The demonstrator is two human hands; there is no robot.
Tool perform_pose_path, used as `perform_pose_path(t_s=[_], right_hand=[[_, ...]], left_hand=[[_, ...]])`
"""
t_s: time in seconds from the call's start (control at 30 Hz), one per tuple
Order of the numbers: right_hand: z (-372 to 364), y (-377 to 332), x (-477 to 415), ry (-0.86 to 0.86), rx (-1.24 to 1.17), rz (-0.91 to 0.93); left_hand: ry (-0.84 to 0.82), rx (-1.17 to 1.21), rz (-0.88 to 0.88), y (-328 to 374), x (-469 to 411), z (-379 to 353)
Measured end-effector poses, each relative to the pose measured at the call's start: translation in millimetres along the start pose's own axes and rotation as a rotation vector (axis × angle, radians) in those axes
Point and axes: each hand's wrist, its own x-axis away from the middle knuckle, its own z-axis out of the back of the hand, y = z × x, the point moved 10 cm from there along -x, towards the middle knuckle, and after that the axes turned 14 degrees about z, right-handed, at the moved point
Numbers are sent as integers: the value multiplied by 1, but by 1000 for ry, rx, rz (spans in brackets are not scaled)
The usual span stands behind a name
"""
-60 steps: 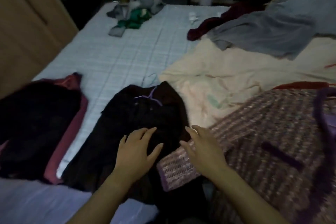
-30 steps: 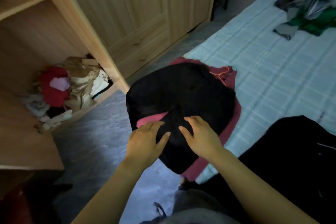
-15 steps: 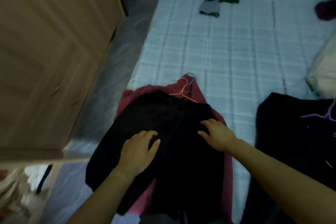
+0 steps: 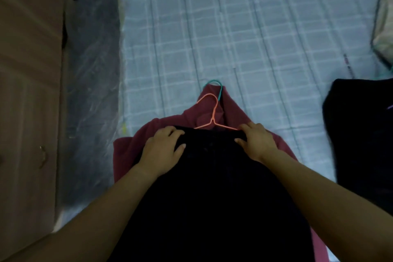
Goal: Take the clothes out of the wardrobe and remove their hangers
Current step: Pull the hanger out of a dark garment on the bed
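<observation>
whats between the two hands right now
In the head view, black garment fabric lies between the left hand and right hand; the orange hanger sticks out just beyond.

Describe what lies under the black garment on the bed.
Under the black garment a maroon garment shows at the edges. An orange hanger and a teal hook stick out at the top. The hangers' lower parts are covered.

Open bedsheet (image 4: 244,38) beyond orange hanger (image 4: 214,110)
</observation>
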Motion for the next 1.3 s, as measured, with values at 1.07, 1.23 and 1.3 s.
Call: perform_pose_path(t_s=[1.07, 1.23, 1.3], right_hand=[[100, 49, 584, 1034, -216, 218], [134, 107, 707, 1248, -82, 111], [164, 123, 744, 1331, -8, 134]], left_hand=[[378, 351, -450, 310, 422, 39], [324, 414, -568, 421, 481, 28], [302, 492, -594, 458, 495, 31]])
